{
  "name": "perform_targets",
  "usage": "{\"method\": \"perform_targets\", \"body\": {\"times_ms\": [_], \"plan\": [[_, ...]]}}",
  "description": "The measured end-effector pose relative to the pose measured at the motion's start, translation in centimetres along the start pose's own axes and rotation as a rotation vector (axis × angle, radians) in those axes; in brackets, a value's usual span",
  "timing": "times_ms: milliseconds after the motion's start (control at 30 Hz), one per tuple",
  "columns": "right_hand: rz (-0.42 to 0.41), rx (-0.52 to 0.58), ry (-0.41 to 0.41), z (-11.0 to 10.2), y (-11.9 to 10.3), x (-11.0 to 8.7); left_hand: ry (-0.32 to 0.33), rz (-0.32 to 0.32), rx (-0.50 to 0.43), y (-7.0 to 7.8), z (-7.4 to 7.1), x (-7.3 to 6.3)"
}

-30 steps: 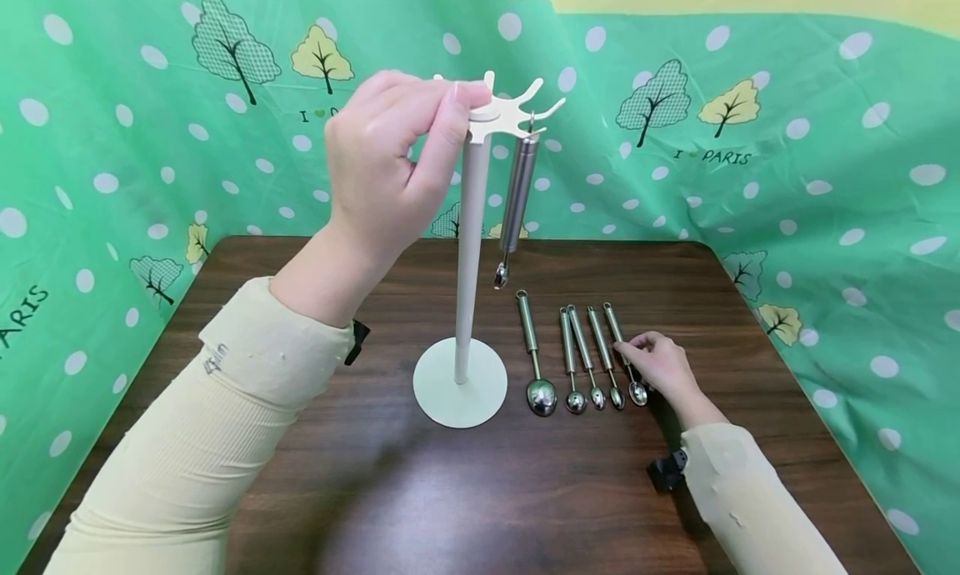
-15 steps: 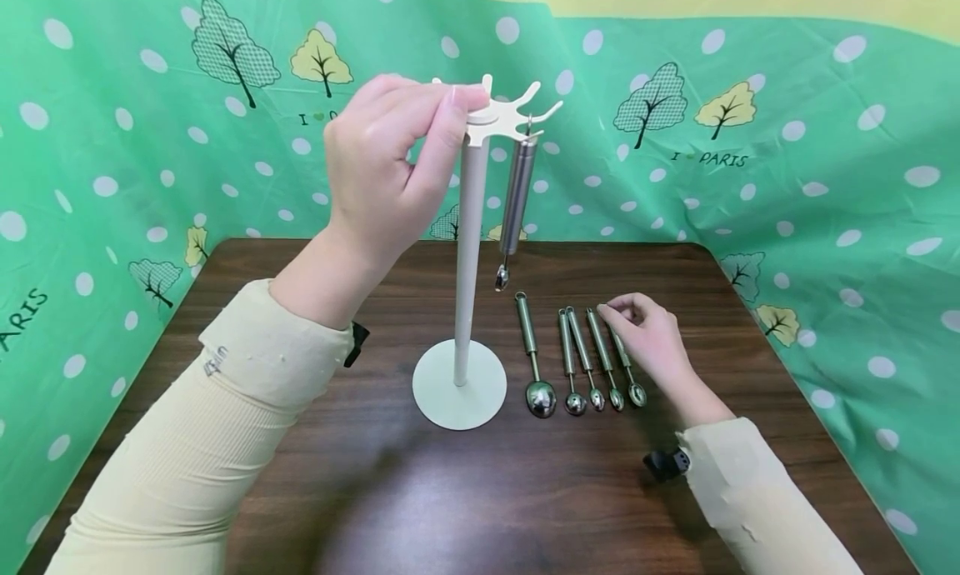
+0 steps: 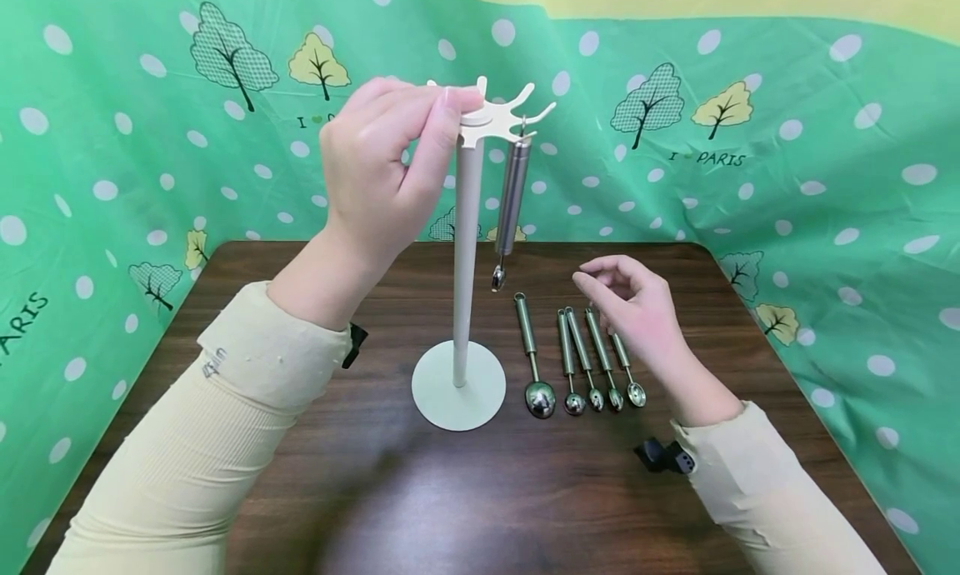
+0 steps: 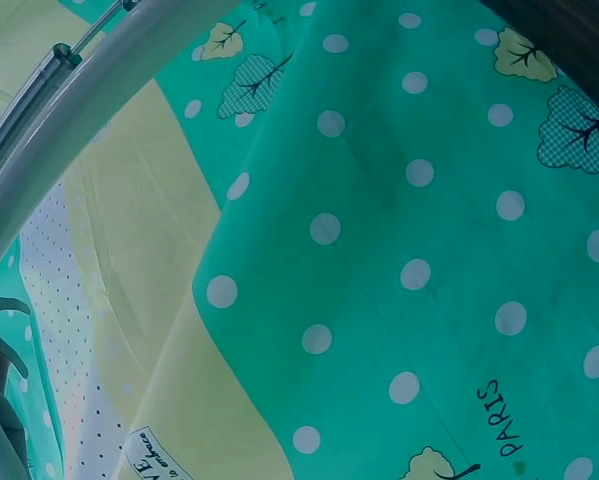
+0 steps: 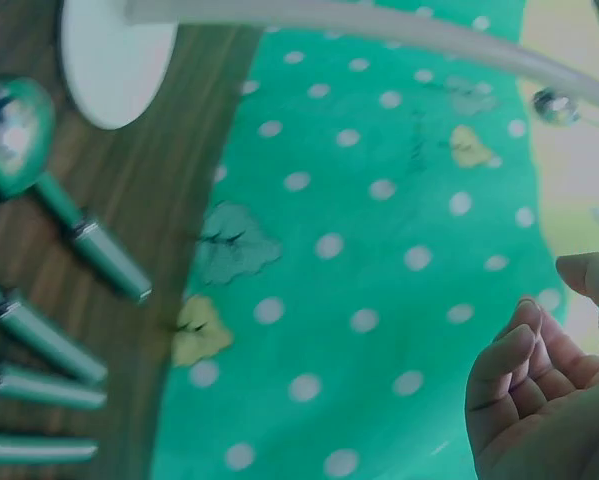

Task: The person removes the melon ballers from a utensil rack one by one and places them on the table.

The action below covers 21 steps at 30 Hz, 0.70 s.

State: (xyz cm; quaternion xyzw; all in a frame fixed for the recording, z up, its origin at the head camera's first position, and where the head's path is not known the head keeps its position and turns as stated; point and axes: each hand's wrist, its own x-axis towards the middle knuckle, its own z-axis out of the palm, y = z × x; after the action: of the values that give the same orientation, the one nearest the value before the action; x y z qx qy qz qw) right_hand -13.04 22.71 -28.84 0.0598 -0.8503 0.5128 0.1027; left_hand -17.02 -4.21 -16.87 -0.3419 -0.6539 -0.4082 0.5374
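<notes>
My left hand pinches the white hub on top of the utensil stand, thumb and fingertips at its centre. One steel-handled scoop hangs from a curved hook on the stand's right side. My right hand hovers over the handle ends of several small melon ballers; in the right wrist view its thumb and bent fingers are apart and hold nothing. A large-bowled scoop lies left of the ballers. The rightmost baller's handle top is hidden behind my right hand.
The stand's round white base sits on the dark wooden table, left of the row of scoops. A green dotted cloth with printed trees hangs behind the table and along both sides.
My right hand has left the rightmost baller's handle and moved up and leftward, its thumb and fingers now apart. The left hand keeps its pinch on the stand's top.
</notes>
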Motion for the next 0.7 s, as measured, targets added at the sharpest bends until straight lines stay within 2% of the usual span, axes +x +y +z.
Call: {"method": "perform_targets", "body": {"times_ms": [267,400,700], "plan": [[-0.075,0.152,-0.047,0.5,-3.7,-0.1,-0.005,-0.010,0.014,0.0,0.0,-0.1],[-0.088,0.194,-0.063,0.7,-5.0,-0.1,-0.003,-0.010,0.019,0.0,0.0,-0.1],[-0.132,0.380,-0.072,1.6,-7.3,0.5,0.001,-0.013,0.021,0.1,0.0,0.0]]}}
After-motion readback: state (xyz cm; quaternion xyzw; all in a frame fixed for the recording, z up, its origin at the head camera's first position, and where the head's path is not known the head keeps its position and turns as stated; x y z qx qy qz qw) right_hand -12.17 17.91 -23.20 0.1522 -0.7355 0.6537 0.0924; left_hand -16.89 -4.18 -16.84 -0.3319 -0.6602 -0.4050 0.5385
